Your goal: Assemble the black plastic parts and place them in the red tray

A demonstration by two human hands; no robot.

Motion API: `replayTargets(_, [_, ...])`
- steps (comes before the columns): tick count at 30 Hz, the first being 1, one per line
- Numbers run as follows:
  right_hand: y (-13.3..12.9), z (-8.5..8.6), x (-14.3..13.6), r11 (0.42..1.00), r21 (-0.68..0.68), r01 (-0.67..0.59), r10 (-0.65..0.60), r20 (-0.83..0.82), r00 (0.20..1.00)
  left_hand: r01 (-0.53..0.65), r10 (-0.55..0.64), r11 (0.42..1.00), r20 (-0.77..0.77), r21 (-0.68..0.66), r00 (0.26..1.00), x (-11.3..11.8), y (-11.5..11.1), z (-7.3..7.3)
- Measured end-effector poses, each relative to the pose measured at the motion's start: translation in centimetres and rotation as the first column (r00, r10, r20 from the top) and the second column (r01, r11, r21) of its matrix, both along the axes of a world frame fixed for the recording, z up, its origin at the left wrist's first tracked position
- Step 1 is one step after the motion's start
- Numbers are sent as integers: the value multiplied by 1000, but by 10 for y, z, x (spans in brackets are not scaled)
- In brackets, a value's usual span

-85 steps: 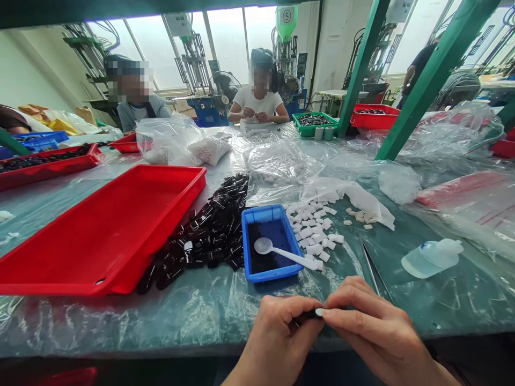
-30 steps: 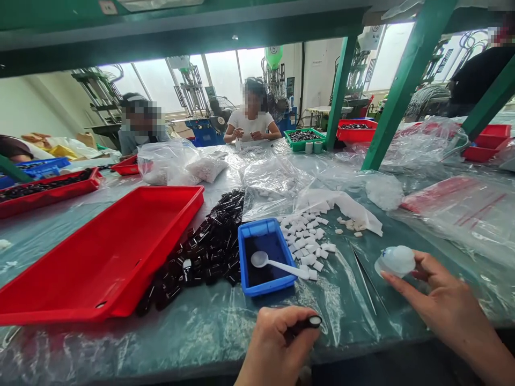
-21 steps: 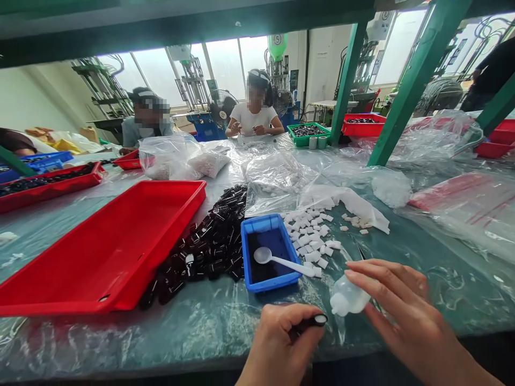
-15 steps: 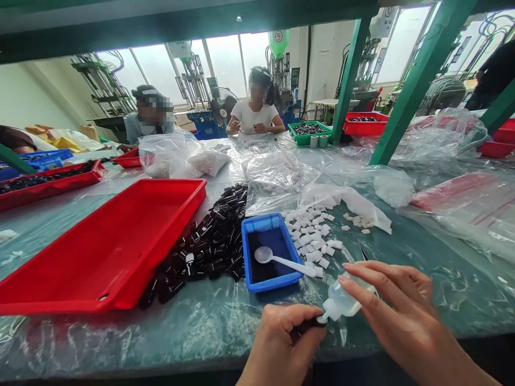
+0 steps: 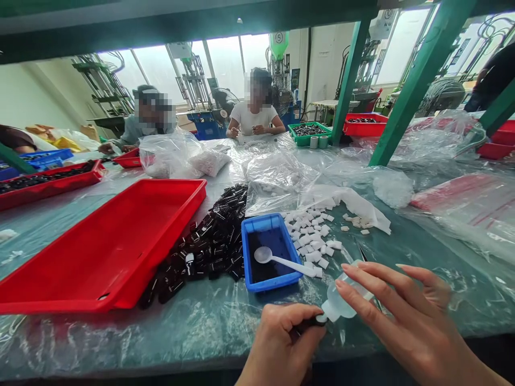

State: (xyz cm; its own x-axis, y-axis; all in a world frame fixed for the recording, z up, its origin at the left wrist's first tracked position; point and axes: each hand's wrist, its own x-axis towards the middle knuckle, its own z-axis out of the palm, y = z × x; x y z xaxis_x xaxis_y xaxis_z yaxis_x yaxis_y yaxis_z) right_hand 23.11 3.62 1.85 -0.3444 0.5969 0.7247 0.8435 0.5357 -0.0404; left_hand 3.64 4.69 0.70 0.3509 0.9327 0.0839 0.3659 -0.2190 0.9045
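Observation:
My left hand (image 5: 284, 340) pinches a small black piece (image 5: 315, 322) between thumb and fingers; most of it is hidden. In my right hand (image 5: 414, 316) is a translucent squeeze bottle (image 5: 341, 301), tipped so that its nozzle meets the black piece. A thin dark pointed tool (image 5: 363, 253) shows beside the right fingers; whether they hold it I cannot tell. Just beyond the hands, a white plastic spoon (image 5: 287, 261) rests across a small blue tray (image 5: 273, 284) with a dark bottom. Small white pads (image 5: 311, 236) are scattered to its right.
Left of the blue tray lies a heap of glossy black parts (image 5: 217, 236), then a large red tray (image 5: 116, 246). Clear plastic bags (image 5: 281, 171) and a green tray (image 5: 309, 140) are farther back. A green post (image 5: 418, 91) slants at right. Two people sit opposite.
The fingers of my right hand have spread a little and the bottle has shifted slightly. My left hand keeps its place. The person at far left has reached an arm out.

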Motion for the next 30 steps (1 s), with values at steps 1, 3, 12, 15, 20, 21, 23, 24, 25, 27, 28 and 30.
replayTargets(1, [0, 0, 0, 1000, -3, 0, 0, -1, 1000, -8, 8, 1000, -5, 5, 1000, 0, 0, -1])
replayTargets(3, [-1, 0, 1, 1000, -8, -4, 4, 5, 1000, -19, 19, 999, -6, 28, 1000, 0, 0, -2])
replayTargets(12, [0, 1, 9, 999, 42, -12, 5, 154, 988, 8, -7, 1000, -31, 9, 999, -1, 1, -2])
replayTargets(15, [1, 0, 9, 998, 53, -12, 4, 146, 989, 21, -21, 1000, -31, 2, 999, -1, 2, -2])
replayTargets(20, [1, 1, 5, 997, 73, -6, -5, 145, 989, 22, -22, 1000, 13, -6, 1000, 0, 1, -1])
replayTargets(21, [1, 1, 5, 997, 73, -1, -9, 141, 990, 16, -16, 1000, 17, -8, 1000, 0, 1, -1])
replayTargets(23, [1, 2, 2, 997, 75, 6, -15, 128, 992, 14, -14, 1000, 23, -15, 1000, 0, 0, -1])
replayTargets(24, [1, 2, 1, 997, 79, 6, -15, 119, 993, 20, -19, 1000, 28, -20, 999, 0, 0, 0])
replayTargets(25, [1, 2, 0, 997, 83, 5, -14, 110, 994, 29, -28, 999, 35, -27, 999, 1, 0, 0])
replayTargets(27, [2, 1, -2, 995, 95, -3, -5, 89, 996, 49, -47, 998, 51, -36, 998, 1, 1, 1])
replayTargets(28, [3, 1, -3, 995, 103, -9, 0, 80, 997, 55, -53, 998, 52, -39, 997, 1, 1, 2])
replayTargets(30, [4, 0, -5, 992, 123, -17, 9, 65, 998, 54, -53, 998, 46, -40, 998, 2, 2, 3])
